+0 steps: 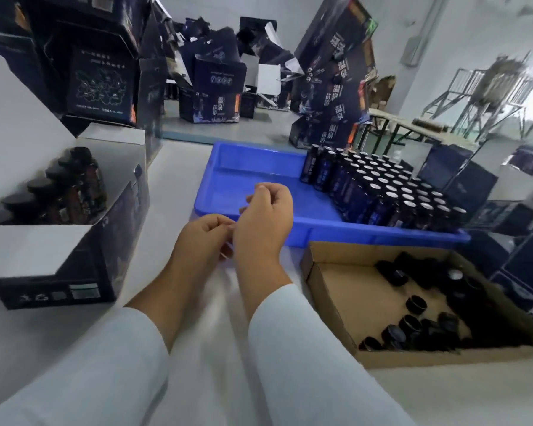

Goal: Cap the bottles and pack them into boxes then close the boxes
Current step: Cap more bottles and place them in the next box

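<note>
Hands (234,232) meet mid-table, fingers curled; whether they pinch anything I cannot tell.
Bottles (391,192) at two o'clock crowd the tray (246,176); I risk toppling neighbours.

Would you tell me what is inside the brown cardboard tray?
Loose black caps lie in the cardboard tray, piled toward its right side; anything beneath the pile is hidden.

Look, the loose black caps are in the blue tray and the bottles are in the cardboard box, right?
Not quite, you swapped them. The head view shows the loose black caps lying in the cardboard box, while the uncapped bottles stand in the blue tray.
</note>
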